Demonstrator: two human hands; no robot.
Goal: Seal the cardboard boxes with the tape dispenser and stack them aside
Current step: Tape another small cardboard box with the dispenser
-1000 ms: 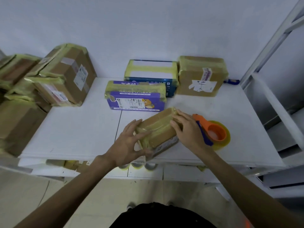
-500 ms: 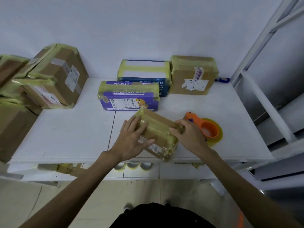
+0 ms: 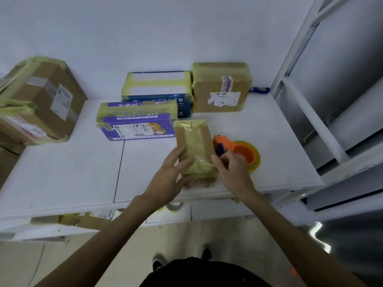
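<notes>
A small brown box [image 3: 192,139] wrapped in yellowish tape lies on the white table [image 3: 68,175], its long side pointing away from me. My left hand [image 3: 170,179] holds its near left corner, with the fingers flat on top and the thumb against the near end. My right hand [image 3: 232,172] sits at the box's right side with its thumb on the edge. Its fingers are curled just below the handle of the orange tape dispenser [image 3: 238,152]. Whether they grip anything is unclear.
A purple box [image 3: 134,125], a blue-and-white box [image 3: 157,90] and a brown labelled box [image 3: 221,88] stand at the back by the wall. Taped brown boxes [image 3: 41,100] are stacked at the left edge. A white metal rack [image 3: 310,112] borders the right. More boxes sit under the table.
The small box has been turned from a diagonal lie to point away from me. My right hand has slid off its top to its right edge, beside the dispenser.
</notes>
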